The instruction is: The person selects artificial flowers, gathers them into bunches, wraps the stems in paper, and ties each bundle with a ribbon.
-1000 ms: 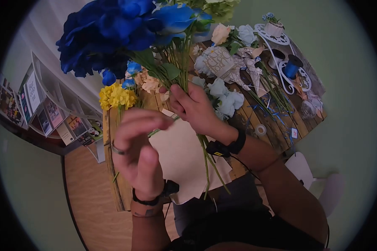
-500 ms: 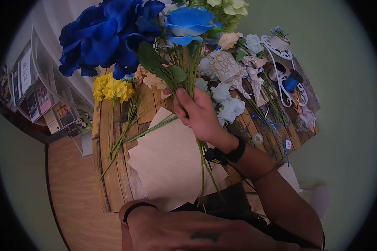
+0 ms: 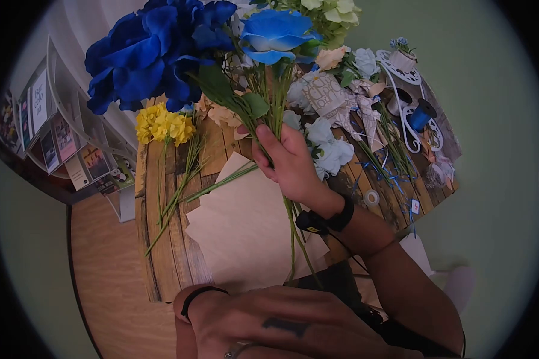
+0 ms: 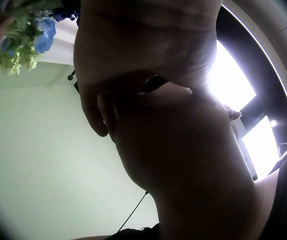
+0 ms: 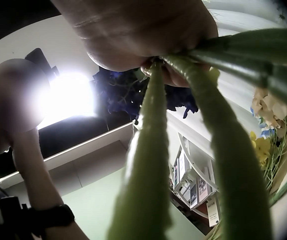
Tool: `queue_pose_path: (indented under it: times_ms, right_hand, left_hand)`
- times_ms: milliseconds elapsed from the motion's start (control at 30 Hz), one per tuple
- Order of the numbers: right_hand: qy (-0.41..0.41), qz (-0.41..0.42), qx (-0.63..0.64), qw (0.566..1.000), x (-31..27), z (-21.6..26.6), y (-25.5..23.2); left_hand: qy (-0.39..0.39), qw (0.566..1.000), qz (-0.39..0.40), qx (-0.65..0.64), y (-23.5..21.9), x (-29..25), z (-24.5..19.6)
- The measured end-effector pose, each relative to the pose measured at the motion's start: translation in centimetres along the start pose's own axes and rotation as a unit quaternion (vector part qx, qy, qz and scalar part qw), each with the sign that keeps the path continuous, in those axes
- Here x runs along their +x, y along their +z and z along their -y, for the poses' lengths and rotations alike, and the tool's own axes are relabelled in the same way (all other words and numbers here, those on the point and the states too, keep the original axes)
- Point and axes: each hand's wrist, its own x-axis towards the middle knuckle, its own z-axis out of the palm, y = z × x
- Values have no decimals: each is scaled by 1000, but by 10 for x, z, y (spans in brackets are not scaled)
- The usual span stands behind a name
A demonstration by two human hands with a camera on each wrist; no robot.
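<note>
My right hand (image 3: 284,161) grips a bunch of green stems (image 3: 272,113) over the table, thumb across them. At the top of the bunch are a large dark blue flower (image 3: 147,60), a lighter blue rose (image 3: 277,36) and pale green blooms (image 3: 332,17). Below the fist, two thick stems (image 5: 143,165) run past the right wrist camera. My left hand (image 3: 269,320) is raised close under the head camera, its tattooed back showing and its fingertips out of that view. In the left wrist view it is dark, up against the person's skin, with no flower in it.
Brown paper (image 3: 245,233) lies on the wooden table (image 3: 156,209). Yellow flowers (image 3: 164,124) and loose stems are at left. Pale blue flowers (image 3: 328,152), a tape roll (image 3: 372,198), a blue ribbon spool (image 3: 422,113) and a white stand (image 3: 395,75) are at right.
The left hand has drawn back from near the stems to close under the head camera, uncovering paper and table. The right hand keeps its grip; the bunch barely shifts.
</note>
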Motion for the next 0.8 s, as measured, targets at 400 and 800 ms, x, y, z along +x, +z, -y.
queue_pose_path:
  times_ms: [400, 800]
  right_hand:
    - [-12, -3, 20, 1000, 0, 4, -3]
    - [-23, -8, 26, 999, -5, 7, -1]
  left_hand:
    - [9, 999, 2, -47, 19, 11, 22]
    - [-184, 892, -266, 315, -57, 30, 79]
